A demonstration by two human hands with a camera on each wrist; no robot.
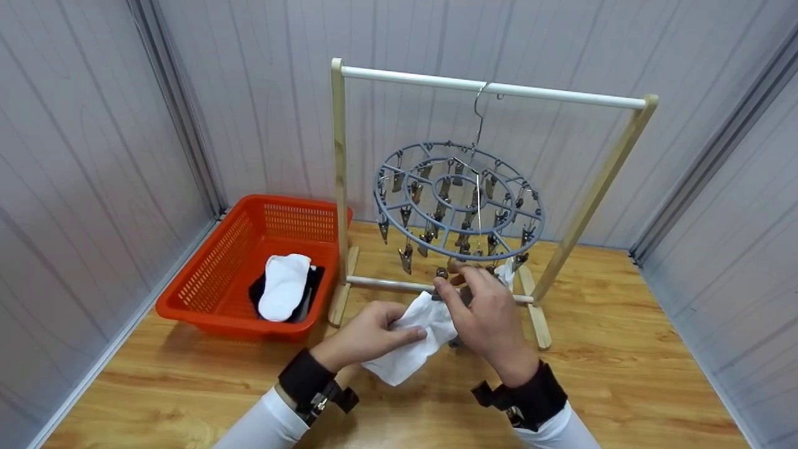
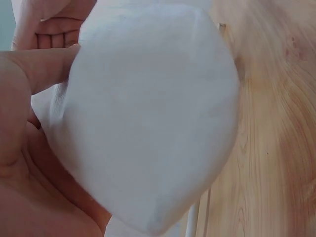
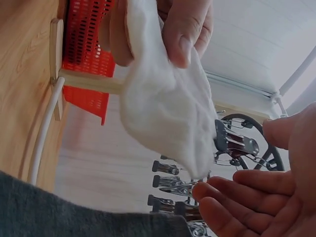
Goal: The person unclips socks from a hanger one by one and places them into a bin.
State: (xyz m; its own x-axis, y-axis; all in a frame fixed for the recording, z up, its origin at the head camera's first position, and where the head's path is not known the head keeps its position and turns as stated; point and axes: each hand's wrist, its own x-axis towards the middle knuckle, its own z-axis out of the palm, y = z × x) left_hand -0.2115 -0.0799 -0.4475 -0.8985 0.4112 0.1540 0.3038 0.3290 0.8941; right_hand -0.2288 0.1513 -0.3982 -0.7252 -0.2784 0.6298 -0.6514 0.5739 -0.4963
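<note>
Left hand [image 1: 368, 333] low in front of the drying rack [image 1: 340, 187], thumb and fingers pinching a white sock [image 1: 414, 340] by its upper edge, the rest of the sock drooping toward the wooden floor [image 1: 623, 374]. From the left wrist, the same white sock [image 2: 148, 118] filling most of the view, thumb [image 2: 34, 69] pressed against its side, wooden boards behind. Right hand [image 1: 489, 312] just beside the left, raised a little higher, fingers loosely spread and only slightly bent, fingertips up at the lowest clips of the round clip hanger [image 1: 458, 202]; no clear grip on anything, though contact with a clip hard to judge from above. From the right wrist, right hand's fingers [image 3: 237, 197] open and relaxed just under a metal clip [image 3: 234, 143], the sock's lower corner [image 3: 168, 108] hanging right beside that clip, whether touching it or not impossible to tell; left hand's fingers [image 3: 185, 29] clamped on the cloth above. Clip hanger grey, ringed, hung by a metal hook from the white top bar of the wooden rack, tilted a little, a scrap of white cloth [image 1: 506, 271] already clipped at its near right edge. To the left of the rack, touching its foot, a red basket [image 1: 206, 274] on the floor, with another white sock [image 1: 283, 287] lying on something dark inside. Black wrist straps and white sleeves on both arms. Pale panelled walls all round.
</note>
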